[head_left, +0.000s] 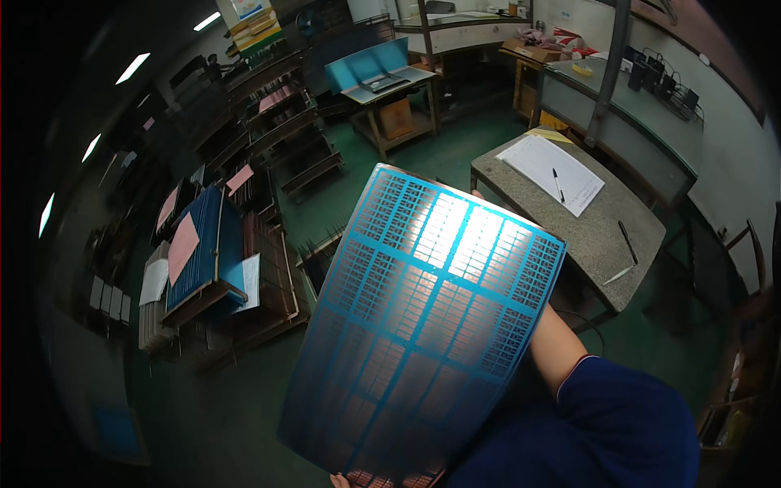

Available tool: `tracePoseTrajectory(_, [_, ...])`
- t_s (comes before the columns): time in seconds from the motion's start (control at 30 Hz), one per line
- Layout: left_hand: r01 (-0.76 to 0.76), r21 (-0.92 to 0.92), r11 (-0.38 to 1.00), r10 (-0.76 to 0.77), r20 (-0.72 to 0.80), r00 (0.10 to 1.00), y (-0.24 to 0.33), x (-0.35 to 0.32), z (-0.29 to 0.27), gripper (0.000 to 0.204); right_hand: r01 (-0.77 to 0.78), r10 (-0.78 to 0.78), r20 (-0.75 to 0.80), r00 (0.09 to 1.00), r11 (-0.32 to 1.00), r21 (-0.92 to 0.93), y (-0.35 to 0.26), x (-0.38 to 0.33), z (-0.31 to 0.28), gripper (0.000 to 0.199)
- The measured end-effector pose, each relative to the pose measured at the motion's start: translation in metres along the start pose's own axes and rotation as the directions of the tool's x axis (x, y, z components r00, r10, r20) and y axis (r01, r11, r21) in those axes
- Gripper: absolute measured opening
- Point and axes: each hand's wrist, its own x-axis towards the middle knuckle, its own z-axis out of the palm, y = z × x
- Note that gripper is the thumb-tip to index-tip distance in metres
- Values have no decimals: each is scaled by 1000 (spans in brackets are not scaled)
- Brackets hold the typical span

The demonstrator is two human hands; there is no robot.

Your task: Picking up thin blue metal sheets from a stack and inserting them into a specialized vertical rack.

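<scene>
A large rectangular circuit board panel (423, 325), copper coloured with a blue grid pattern, is held up at a tilt before me. Light glares off its upper part. At the panel's lower edge, fingertips of my left hand (339, 481) grip it; the rest of that hand is out of the picture or hidden. My right forearm, in a dark blue sleeve, passes behind the panel's right side. Only a bit of my right hand (477, 194) shows at the top edge, and the panel covers the rest.
To the right stands a grey speckled table (586, 244) with paper sheets (553, 173), a pen (558, 185) and another pen-like tool (626, 242). Racks with blue panels (199, 252) and pink sheets are at left. A workbench (389, 91) with a blue screen stands further back.
</scene>
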Motion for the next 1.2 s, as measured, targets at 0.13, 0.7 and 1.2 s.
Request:
tracePoseTrajectory(0.13, [-33,-44,999,36,92,995,-15,16,-29,39,-11,10,-5,1000,1000,-12,-1,-3,5,44])
tracePoseTrajectory(0.7, [-140,-94,986,137,-41,990,10,17,-27,25,-183,105,-150,983,587,-789,-43,11,42,56])
tracePoseTrajectory(1.2, [-887,127,445,882,108,458,100,6,7,9,287,-303,74,950,758,-586,-23,22,49,28])
